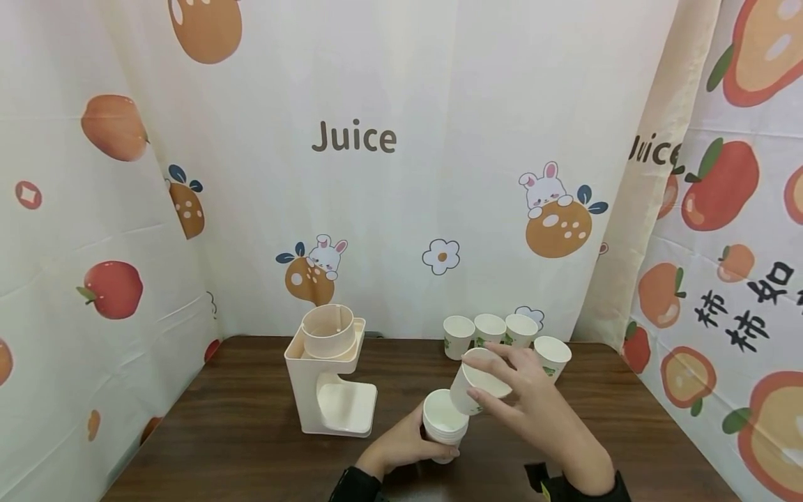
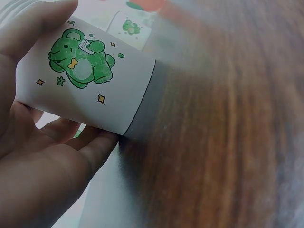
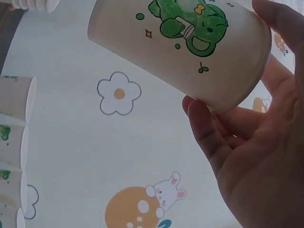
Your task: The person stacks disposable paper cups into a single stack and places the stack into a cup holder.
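Observation:
My left hand [image 1: 404, 444] grips a stack of nested white paper cups [image 1: 445, 418] near the front of the table, thumb and fingers wrapped around its side. A green bear is printed on the outer cup [image 2: 85, 71] in the left wrist view. My right hand [image 1: 533, 397] pinches a single paper cup [image 1: 467, 383] by its rim, tilted, just above and to the right of the stack. In the right wrist view this cup [image 3: 180, 52] carries the same green bear, with thumb and fingers at its rim.
Behind my right hand several paper cups stand upright in a row, among them a cup [image 1: 459, 335] at the left and a cup [image 1: 553, 354] at the right. A cream-coloured stand [image 1: 307, 390] with a round holder [image 1: 328, 331] is on the dark wooden table [image 1: 251, 418] to the left.

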Demonstrator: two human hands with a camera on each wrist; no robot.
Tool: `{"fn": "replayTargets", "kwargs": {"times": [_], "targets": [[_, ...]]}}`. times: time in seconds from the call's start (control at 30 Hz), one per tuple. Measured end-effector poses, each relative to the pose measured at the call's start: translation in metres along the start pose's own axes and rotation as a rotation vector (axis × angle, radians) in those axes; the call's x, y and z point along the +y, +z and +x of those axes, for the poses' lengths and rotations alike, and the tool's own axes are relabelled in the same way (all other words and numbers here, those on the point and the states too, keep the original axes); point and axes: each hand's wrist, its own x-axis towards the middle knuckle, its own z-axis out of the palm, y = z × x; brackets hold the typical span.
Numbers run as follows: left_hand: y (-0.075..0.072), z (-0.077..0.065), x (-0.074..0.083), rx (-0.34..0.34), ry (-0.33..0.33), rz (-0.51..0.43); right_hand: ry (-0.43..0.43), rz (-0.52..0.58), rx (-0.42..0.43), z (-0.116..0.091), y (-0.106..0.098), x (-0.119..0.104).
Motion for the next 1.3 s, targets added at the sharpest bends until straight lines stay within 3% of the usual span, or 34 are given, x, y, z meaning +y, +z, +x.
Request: {"fn": "replayTargets", "kwargs": {"times": [0.37,0.7,1.1,1.3], "targets": [[-0.001,0.000,0.001,0.005,-0.042,0.021,-0.034,0.066,-0.049,0.002,0.023,-0.007],[-0.002,-0.002,0.000,-0.010,-0.046,0.011,-0.034,0.076,-0.083,0.002,0.031,-0.011],[-0.002,-0.003,0.000,-0.013,-0.031,0.019,-0.048,0.062,-0.101,-0.001,0.041,-0.009],[-0.002,-0.004,-0.003,-0.022,-0.003,0.006,-0.008,0.075,-0.171,-0.004,0.049,-0.007]]}}
